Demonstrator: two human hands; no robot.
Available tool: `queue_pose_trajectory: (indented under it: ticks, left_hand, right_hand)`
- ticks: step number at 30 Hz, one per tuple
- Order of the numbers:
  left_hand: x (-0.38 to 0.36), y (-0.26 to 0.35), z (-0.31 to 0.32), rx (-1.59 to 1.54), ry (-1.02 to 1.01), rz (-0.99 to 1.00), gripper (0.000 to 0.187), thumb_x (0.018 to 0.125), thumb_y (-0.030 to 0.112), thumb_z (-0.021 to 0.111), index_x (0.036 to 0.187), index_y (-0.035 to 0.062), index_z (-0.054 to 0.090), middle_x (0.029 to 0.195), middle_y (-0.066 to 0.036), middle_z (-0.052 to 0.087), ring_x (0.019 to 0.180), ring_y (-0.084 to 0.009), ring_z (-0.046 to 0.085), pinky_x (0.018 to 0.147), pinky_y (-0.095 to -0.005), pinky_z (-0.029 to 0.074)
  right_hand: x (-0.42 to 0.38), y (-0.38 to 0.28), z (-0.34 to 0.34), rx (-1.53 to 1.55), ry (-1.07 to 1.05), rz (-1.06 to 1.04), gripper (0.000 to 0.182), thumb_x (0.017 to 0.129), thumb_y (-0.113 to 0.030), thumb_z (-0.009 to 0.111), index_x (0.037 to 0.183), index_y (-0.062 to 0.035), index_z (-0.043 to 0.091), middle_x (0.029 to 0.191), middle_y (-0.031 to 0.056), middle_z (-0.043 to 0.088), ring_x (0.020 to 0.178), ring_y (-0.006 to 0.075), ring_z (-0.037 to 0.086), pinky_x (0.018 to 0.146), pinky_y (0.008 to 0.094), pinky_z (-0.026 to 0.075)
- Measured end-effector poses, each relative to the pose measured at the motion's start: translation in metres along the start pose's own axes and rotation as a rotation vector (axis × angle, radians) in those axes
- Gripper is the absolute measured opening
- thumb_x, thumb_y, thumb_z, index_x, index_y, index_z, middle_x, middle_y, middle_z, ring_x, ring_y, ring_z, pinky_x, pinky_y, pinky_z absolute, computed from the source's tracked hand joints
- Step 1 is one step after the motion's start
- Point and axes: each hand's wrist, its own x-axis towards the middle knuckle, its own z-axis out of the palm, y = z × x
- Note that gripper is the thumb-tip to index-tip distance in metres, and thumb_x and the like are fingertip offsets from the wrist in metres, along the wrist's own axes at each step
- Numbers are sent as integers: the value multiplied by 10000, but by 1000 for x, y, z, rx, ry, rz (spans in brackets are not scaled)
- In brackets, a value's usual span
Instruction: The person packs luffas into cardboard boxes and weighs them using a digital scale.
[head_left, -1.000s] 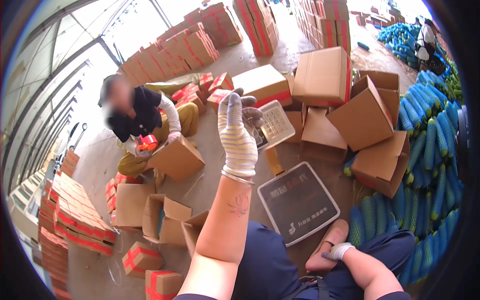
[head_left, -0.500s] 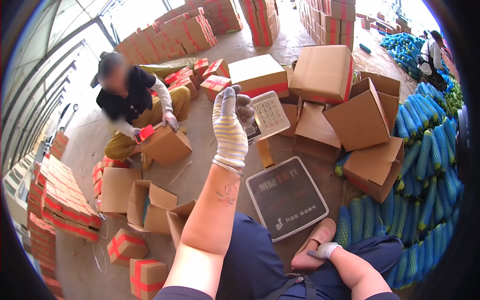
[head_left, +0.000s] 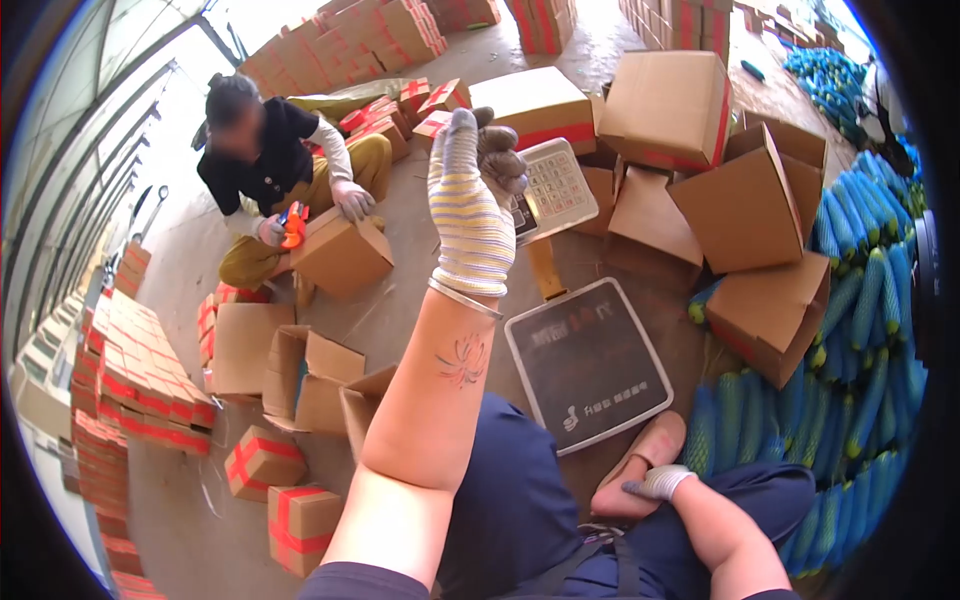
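Note:
My left hand (head_left: 475, 195), in a striped glove with grey fingertips, is raised in front of the scale's keypad display (head_left: 558, 190). Its fingers are curled in, and nothing shows in them. Below it lies the dark platform scale (head_left: 590, 365), its plate bare. My right hand (head_left: 660, 483), also gloved, rests low at my foot beside the tan sandal (head_left: 655, 440). One finger there is stretched out; the others are partly hidden.
A co-worker (head_left: 265, 150) at the left holds an orange-red tape dispenser (head_left: 293, 225) at a carton (head_left: 343, 255). Open cartons (head_left: 740, 210) are piled behind the scale. Blue-netted green produce (head_left: 760, 420) lies heaped at right. Taped cartons (head_left: 303, 530) stand at lower left.
The whole view has shifted, with the scale and cartons now higher and slightly right. My left hand stays raised and curled. The co-worker's tape dispenser has tilted upright at the carton.

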Motion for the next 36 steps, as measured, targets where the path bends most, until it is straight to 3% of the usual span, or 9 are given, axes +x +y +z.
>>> queue_pose_trajectory:
  ticks: [2, 6, 7, 17, 26, 27, 30, 33, 36]
  left_hand:
    - [4, -4, -5, -46, 61, -66, 262, 973, 330, 614, 1045, 79, 588, 739, -40, 639, 532, -97, 571, 469, -222, 439]
    - [4, -11, -12, 74, 75, -52, 255, 962, 338, 629, 1029, 91, 626, 771, -24, 655, 568, -93, 588, 487, -221, 422]
    - [5, -15, -15, 77, 69, -50, 255, 962, 337, 629, 1032, 91, 624, 773, -27, 659, 567, -93, 592, 486, -219, 428]
    - [-2, -17, -10, 87, 40, -96, 284, 965, 341, 623, 1056, 72, 607, 758, -42, 631, 579, -95, 583, 470, -210, 428]
    - [-10, -6, -5, 113, 42, -101, 281, 962, 340, 629, 1039, 70, 624, 759, -44, 653, 574, -99, 599, 476, -223, 447]
    - [-11, -5, -5, 109, 32, -92, 283, 961, 341, 631, 1040, 70, 624, 760, -42, 654, 574, -99, 600, 477, -221, 449]
    - [-13, -4, -5, 112, 35, -88, 281, 959, 341, 634, 1040, 71, 624, 760, -41, 656, 573, -98, 600, 476, -217, 449]
    - [-13, -2, -7, 128, -2, -100, 277, 964, 341, 626, 1037, 74, 624, 750, -42, 658, 570, -98, 598, 471, -221, 446]
    - [-14, 0, -7, 122, 0, -98, 282, 963, 345, 628, 1035, 73, 625, 749, -41, 659, 569, -99, 598, 468, -220, 447]
  right_hand:
    - [-1, -2, -2, -16, -18, 20, 869, 912, -729, 307, 1240, 1, 647, 1277, 190, 623, 1279, 327, 522, 1144, 445, 287]
    - [-2, 2, -9, -227, -191, -107, 569, 1022, -424, 279, 1339, -60, 579, 1348, 69, 596, 1304, 276, 502, 1091, 728, 195]
    - [4, 9, -6, -22, -154, -71, 949, 848, -799, 350, 1312, -8, 596, 1359, 165, 575, 1319, 333, 477, 1153, 463, 278]
    - [48, 37, 17, 108, -211, -168, 989, 787, -802, 484, 1319, 26, 576, 1327, 188, 592, 1312, 343, 480, 1137, 520, 274]
    - [28, 15, 5, -17, -133, -92, 1074, 728, -864, 490, 1274, 54, 604, 1315, 211, 594, 1307, 353, 492, 1124, 398, 312]
    - [25, 12, 3, -113, -169, -102, 822, 865, -666, 410, 1305, 4, 594, 1323, 153, 601, 1299, 319, 502, 1115, 552, 256]
    - [6, -2, -8, -171, -257, -111, 757, 940, -625, 379, 1302, 2, 598, 1319, 133, 612, 1282, 301, 518, 1137, 611, 228]
    - [4, -3, -8, -94, -127, -70, 944, 845, -768, 415, 1288, 46, 594, 1300, 193, 610, 1270, 327, 526, 1142, 480, 271]
    - [5, -1, -8, -103, -139, -96, 1037, 803, -822, 413, 1284, 81, 579, 1311, 224, 593, 1283, 333, 515, 1145, 427, 275]
